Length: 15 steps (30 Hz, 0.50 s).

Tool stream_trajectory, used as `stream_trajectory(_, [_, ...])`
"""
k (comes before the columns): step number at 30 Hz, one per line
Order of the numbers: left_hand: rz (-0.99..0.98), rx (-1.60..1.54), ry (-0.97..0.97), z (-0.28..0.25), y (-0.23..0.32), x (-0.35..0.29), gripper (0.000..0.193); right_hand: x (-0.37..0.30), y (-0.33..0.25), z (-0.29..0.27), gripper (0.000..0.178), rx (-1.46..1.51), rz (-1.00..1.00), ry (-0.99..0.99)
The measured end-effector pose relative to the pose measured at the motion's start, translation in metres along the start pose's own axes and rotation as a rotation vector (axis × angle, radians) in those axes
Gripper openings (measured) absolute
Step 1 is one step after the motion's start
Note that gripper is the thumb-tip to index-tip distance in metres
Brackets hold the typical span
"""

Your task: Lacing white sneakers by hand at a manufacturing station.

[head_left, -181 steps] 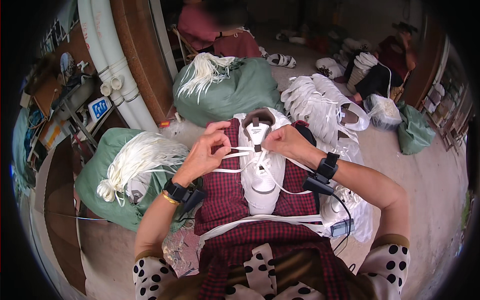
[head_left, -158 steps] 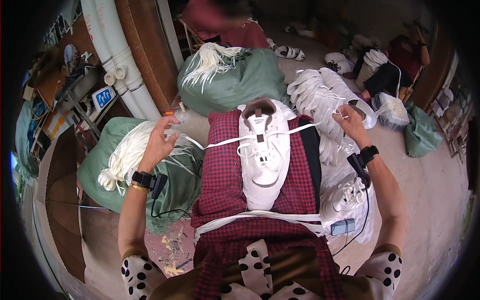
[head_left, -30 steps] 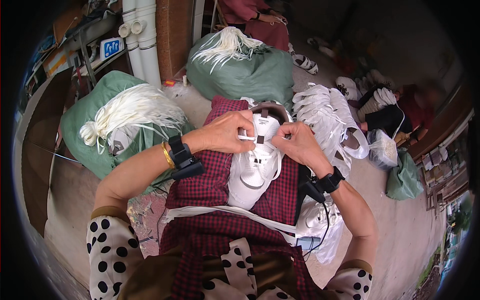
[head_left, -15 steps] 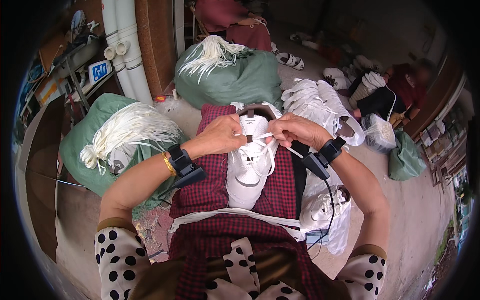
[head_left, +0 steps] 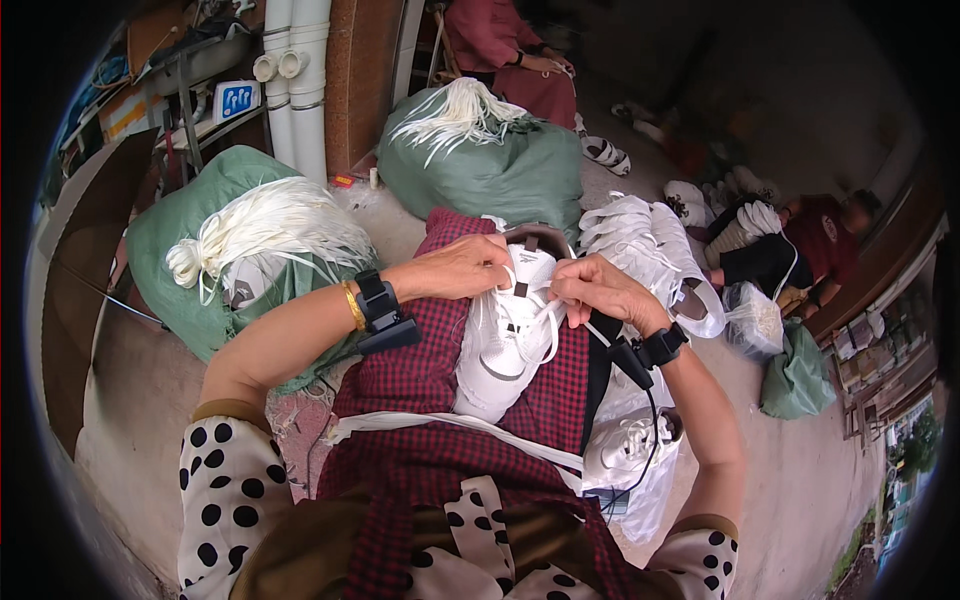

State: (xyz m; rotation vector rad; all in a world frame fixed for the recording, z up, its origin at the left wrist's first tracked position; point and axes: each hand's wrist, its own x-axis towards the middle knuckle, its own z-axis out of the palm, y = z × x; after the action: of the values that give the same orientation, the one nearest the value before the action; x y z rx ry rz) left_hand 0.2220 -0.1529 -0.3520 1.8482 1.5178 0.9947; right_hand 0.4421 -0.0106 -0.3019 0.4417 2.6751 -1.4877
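Observation:
A white sneaker (head_left: 489, 378) lies on the red-and-black checked apron over my lap, its toe toward me and its opening away. White shoelace (head_left: 551, 335) runs through its upper eyelets, with a loose loop hanging over the right side. My left hand (head_left: 470, 268) pinches the lace at the left edge of the tongue (head_left: 534, 266). On the other side, my right hand (head_left: 603, 290) has thumb and fingers closed on the lace near the top eyelets. The fingertips of both hands are partly hidden.
Bundles of white laces (head_left: 285, 225) lie on a green sack (head_left: 165, 240) at left and another green sack (head_left: 480, 165) ahead. Several white shoes (head_left: 635, 240) are stacked at right, and another white shoe (head_left: 630, 447) rests on plastic. Two people sit farther back.
The whole view has shifted and tilted slightly. Both hands stay at the top of the sneaker, still pinching the lace, with only small finger movements.

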Motion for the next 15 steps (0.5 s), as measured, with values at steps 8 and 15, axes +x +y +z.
stream_trajectory(8, [-0.044,-0.166,-0.028,-0.004,0.009,-0.001,0.026,-0.007,-0.006,0.012,0.02,0.023,-0.04,0.143])
stream_trajectory(15, [0.154,0.053,0.588,-0.024,0.006,-0.012,0.008,-0.007,0.007,0.016,0.016,-0.014,-0.115,0.179])
